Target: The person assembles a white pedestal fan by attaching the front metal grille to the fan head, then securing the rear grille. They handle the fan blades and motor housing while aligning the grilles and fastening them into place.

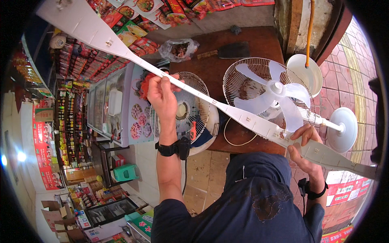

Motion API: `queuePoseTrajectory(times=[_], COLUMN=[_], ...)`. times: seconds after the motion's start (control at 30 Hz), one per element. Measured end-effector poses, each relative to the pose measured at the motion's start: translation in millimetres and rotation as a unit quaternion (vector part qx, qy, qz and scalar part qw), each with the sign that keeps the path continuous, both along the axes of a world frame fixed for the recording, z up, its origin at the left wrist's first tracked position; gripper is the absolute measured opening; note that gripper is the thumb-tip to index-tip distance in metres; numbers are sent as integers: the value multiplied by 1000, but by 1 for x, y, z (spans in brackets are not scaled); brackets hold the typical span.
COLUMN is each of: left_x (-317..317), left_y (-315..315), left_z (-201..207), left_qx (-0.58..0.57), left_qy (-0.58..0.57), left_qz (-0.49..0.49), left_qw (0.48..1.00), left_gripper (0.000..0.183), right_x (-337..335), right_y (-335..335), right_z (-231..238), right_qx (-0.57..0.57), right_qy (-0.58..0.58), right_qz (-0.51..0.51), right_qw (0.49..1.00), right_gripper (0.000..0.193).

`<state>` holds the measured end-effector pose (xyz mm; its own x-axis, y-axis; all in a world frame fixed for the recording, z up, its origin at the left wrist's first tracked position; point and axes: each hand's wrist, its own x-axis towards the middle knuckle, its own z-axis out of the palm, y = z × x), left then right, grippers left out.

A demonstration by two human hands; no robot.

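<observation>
A long white plastic strip (216,104) with small clips along it stretches slantwise across the view, its ends running toward the upper left and the right rim. My left hand (163,92) pinches it left of the middle. Farther along to the right, my right hand (304,148) grips the same strip between thumb and fingers. Beneath it lies an electric fan with its pale translucent blades (256,104) bare in front of a white wire rear guard (237,75). A separate round wire guard (194,107) rests behind my left hand. The fan's white round base (343,130) is at the right.
The fan is on a brown wooden table (265,54). A cleaver (234,50) and a plastic bag (178,49) lie at its far side. A white bucket (315,77) stands right of it. Left are a display freezer (125,117) and shelves of packaged goods (73,117).
</observation>
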<state>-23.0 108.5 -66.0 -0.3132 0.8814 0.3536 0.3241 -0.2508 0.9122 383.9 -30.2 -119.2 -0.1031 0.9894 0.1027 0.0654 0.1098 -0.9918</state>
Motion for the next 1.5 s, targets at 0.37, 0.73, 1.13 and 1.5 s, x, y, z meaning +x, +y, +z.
queuePoseTrajectory(times=[0.37,0.73,1.13,1.5], left_x=[-4,-7,13,107], left_y=[-2,0,-9,-86], left_z=[-7,-10,-17,-67], left_qx=[-20,3,-15,-178], left_qy=[7,9,-90,-434], left_qz=[10,15,-44,-205], left_qw=[1000,1000,995,859], left_gripper=[19,23,44,47], right_x=[-3,-11,-30,-72], right_y=[4,7,17,24], right_z=[-4,-18,-30,-48], right_qx=[-25,-76,-163,-161], right_qy=[37,110,237,346], right_qz=[18,25,44,62], right_qw=[999,991,957,922], right_gripper=[40,39,37,34])
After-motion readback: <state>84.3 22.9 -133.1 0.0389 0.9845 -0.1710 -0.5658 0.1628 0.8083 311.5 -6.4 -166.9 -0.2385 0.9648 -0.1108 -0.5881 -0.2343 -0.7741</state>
